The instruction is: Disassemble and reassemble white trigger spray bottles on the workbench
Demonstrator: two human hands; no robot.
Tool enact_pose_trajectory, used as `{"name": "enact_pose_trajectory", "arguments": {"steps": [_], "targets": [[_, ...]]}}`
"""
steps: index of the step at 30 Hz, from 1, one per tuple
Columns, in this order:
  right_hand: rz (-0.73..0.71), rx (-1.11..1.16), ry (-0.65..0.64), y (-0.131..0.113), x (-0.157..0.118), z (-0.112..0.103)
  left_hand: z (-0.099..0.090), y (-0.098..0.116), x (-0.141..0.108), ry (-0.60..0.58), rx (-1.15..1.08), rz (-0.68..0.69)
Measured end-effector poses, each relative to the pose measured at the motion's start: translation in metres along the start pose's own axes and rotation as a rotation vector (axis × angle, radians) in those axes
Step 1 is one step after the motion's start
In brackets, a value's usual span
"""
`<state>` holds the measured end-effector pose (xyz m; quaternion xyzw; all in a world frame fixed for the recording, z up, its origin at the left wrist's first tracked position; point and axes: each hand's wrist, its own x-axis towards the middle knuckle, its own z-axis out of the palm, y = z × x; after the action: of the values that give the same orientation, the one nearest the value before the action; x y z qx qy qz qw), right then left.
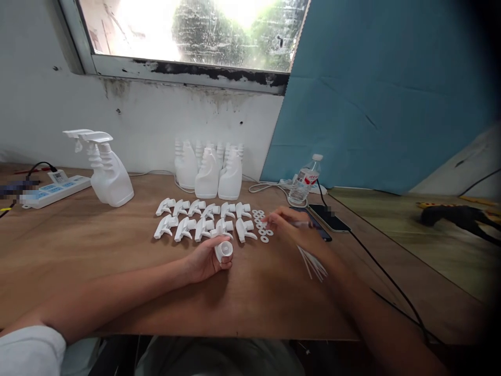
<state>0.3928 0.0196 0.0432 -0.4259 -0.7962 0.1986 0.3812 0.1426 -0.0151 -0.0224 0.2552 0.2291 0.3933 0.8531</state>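
Note:
My left hand [207,258] is wrapped around a white spray trigger head [224,251], its round open collar turned up toward me. To the right, my right hand [287,224] reaches over a small cluster of white ring washers [260,225], fingertips at its edge. Its fingers are drawn together and partly blurred. A slim pale thing with a dark end shows along this hand, too unclear to name. Beyond my left hand, more white spray trigger heads [204,228] lie in two rows. Thin white tubes [312,263] lie beneath my right forearm.
White spray bottles [229,175] without heads stand against the wall. Bottles with trigger heads [113,175] stand left, beside a power strip [58,191]. A clear drink bottle [306,180], phones [329,218] and black cables lie right. A black-handled tool [457,214] rests far right.

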Motion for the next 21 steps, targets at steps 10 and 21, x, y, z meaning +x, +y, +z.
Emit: {"name": "enact_pose_trajectory", "arguments": {"steps": [10, 21], "targets": [[0.439, 0.107, -0.272, 0.034, 0.012, -0.006, 0.0, 0.0, 0.001, -0.032, 0.007, 0.01], [0.401, 0.173, -0.349, 0.047, 0.012, -0.02, -0.003, -0.001, 0.003, -0.036, 0.016, 0.008]]}}
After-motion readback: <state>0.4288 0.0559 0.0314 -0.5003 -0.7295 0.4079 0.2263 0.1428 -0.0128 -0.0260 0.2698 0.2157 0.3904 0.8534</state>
